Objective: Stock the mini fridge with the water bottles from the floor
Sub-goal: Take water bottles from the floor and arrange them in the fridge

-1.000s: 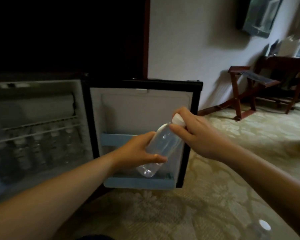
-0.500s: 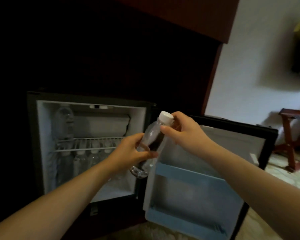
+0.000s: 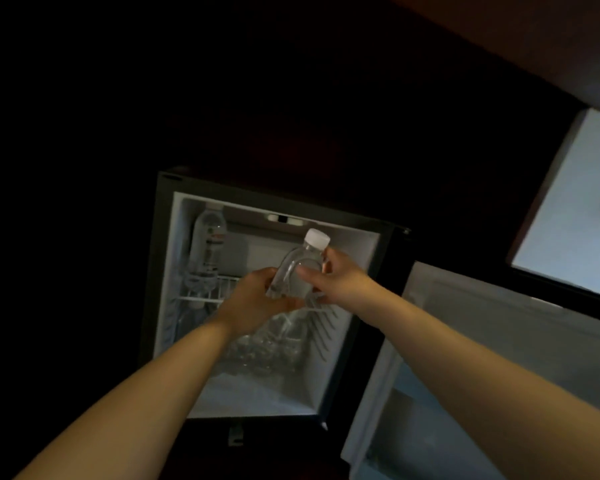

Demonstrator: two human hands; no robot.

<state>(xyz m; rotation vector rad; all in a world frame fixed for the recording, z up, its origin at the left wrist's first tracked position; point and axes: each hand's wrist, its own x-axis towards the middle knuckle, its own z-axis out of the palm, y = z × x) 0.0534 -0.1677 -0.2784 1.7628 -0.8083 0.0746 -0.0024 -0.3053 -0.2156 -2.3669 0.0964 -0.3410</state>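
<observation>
A person's left hand (image 3: 253,303) and right hand (image 3: 333,278) each curled around a clear water bottle (image 3: 297,271), held cap-up in front of the open mini fridge (image 3: 153,271). Another bottle (image 3: 208,244) stood inside its upper-left corner.

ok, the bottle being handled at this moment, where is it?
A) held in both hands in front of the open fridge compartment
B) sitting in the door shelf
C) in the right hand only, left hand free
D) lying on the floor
A: the left hand grips the lower body of the water bottle and the right hand holds it below the cap, in front of the mini fridge interior.
</observation>
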